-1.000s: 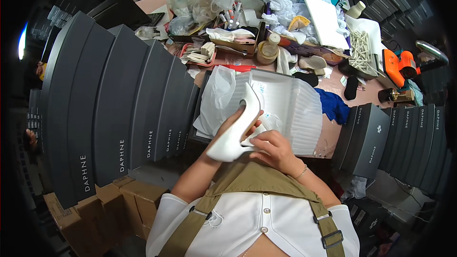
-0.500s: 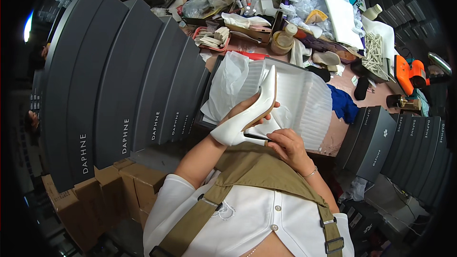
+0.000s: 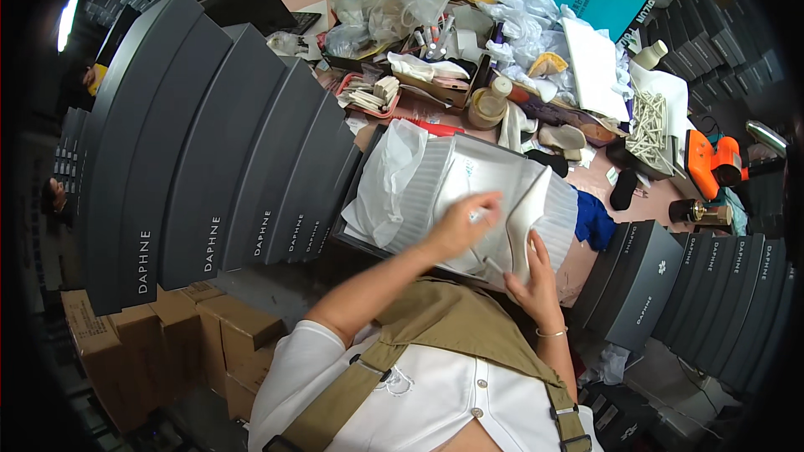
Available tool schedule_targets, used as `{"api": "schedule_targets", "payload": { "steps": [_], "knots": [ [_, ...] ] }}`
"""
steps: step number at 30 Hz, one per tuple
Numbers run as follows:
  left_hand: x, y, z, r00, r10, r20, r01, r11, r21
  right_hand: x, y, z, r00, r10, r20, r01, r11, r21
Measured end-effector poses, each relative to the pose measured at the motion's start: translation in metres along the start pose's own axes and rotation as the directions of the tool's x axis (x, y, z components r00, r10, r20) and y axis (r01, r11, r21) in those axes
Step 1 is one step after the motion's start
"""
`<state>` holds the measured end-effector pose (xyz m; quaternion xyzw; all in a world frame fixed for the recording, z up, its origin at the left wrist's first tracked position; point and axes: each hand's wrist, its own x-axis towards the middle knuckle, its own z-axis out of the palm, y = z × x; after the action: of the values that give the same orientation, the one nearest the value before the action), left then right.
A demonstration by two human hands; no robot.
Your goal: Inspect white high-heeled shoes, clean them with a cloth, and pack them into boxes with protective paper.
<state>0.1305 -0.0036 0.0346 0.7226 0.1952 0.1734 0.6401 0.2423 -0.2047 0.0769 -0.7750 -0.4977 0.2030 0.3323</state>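
One open dark grey box [image 3: 358, 238], with white paper [image 3: 389, 176] in it, lies before the person. Above its right part, a white high-heeled shoe [image 3: 523, 219] is tilted, toe pointing away from the body. The right hand [image 3: 536, 283] clasps the shoe's back part between thumb and fingers. The left hand [image 3: 462, 226] hangs over the box near the shoe, fingers loosely bent; blur hides whether they pinch anything.

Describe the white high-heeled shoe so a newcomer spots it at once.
From the row of dark boxes on the left, go right to the open shoe box with crinkled packing. In front of its right half, the right hand holds the white high-heeled shoe, toe uppermost. A smooth surface and pointed toe set it apart from that packing.
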Motion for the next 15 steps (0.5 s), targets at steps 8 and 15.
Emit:
{"api": "schedule_targets", "payload": {
  "steps": [8, 15],
  "knots": [
    [0.074, -0.059, -0.180, 0.447, -0.887, -0.112, 0.470, 0.127, 0.874, -0.044, 0.017, -0.020, 0.844, 0.066, 0.532, -0.483, 0.526, 0.700],
    [0.022, -0.029, -0.148, 0.885, -0.442, -0.146, 0.316, 0.341, 0.885, -0.053, 0.021, -0.024, 0.790, 0.133, 0.599, -0.605, 0.323, 0.727]
  ]
}}
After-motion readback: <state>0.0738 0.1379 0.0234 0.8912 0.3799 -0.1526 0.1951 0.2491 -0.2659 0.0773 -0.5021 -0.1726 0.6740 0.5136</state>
